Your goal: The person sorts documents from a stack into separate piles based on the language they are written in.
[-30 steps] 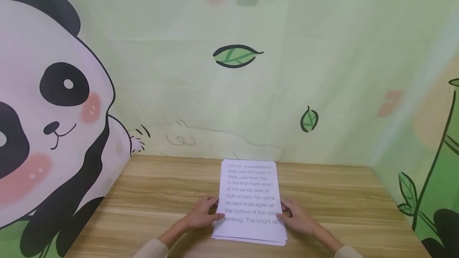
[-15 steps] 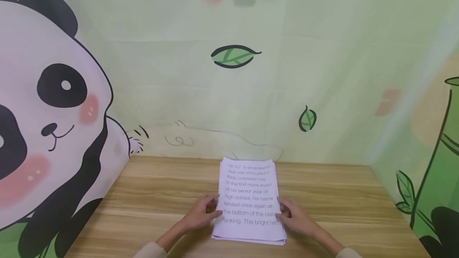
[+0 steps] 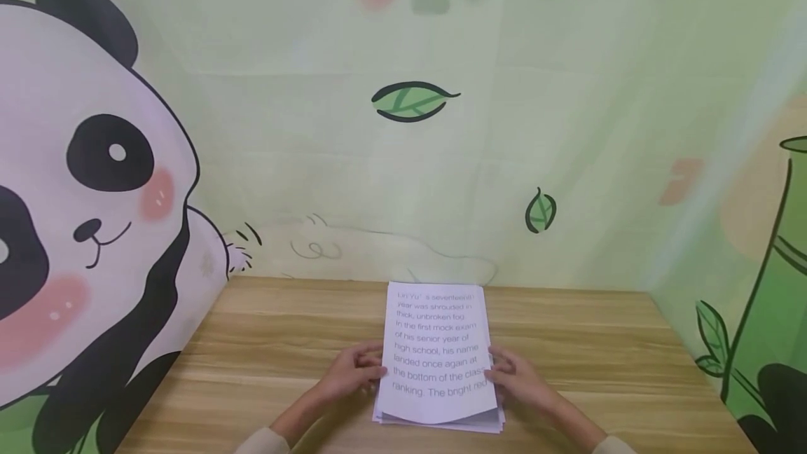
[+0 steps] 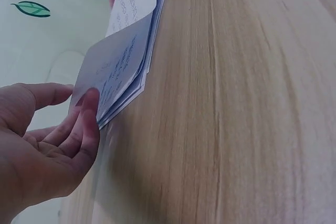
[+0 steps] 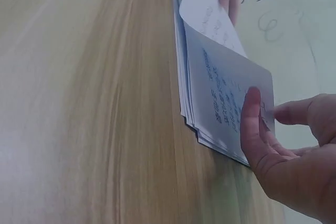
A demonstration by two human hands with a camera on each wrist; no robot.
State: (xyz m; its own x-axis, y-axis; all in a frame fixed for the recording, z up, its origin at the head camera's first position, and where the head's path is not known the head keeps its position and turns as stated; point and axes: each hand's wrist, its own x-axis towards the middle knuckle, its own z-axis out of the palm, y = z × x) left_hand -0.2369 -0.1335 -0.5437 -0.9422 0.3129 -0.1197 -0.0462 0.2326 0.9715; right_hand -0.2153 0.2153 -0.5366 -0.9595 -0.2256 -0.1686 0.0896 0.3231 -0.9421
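Behind the wooden desk (image 3: 271,363) hangs a pale green backdrop (image 3: 302,153). Between the left hand (image 3: 348,373) and the right hand (image 3: 519,378) sits a stack of paper (image 3: 489,423); both pinch the top sheet (image 3: 433,359) by its side edges, its near end bowed off the rest. Squeezing inward too hard could crease it, and catching extra edges underneath might drag the stack askew.

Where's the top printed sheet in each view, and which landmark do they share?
Head: top sheet at lower centre.
Left wrist: top sheet at upper left.
Right wrist: top sheet in the upper part, right of centre.
Shared landmark: the wooden table, visible in all three.
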